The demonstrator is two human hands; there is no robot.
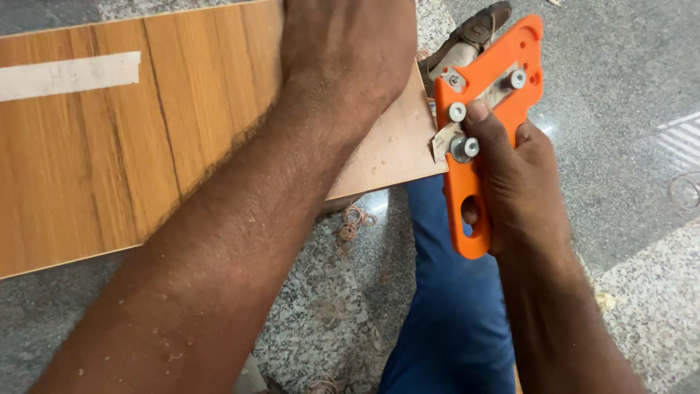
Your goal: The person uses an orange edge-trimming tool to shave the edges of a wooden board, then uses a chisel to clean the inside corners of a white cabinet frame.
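Observation:
My left hand point(343, 51) presses flat on a wood-grain laminate board point(95, 160) that lies across the granite floor. A strip of white tape point(69, 75) is stuck near the board's far left. My right hand point(521, 175) grips an orange plastic hand tool point(503, 55) with metal rollers and a thin blade, the thumb resting on its face. The tool sits against the board's right edge at the near corner. Sawdust flecks cover my left forearm.
Curled wood shavings point(354, 222) lie on the speckled granite floor point(642, 168) under the board's corner. My leg in blue trousers point(452, 306) stretches forward, with a sandalled foot point(474, 33) beyond the board. A thin loop of shaving point(685, 191) lies at far right.

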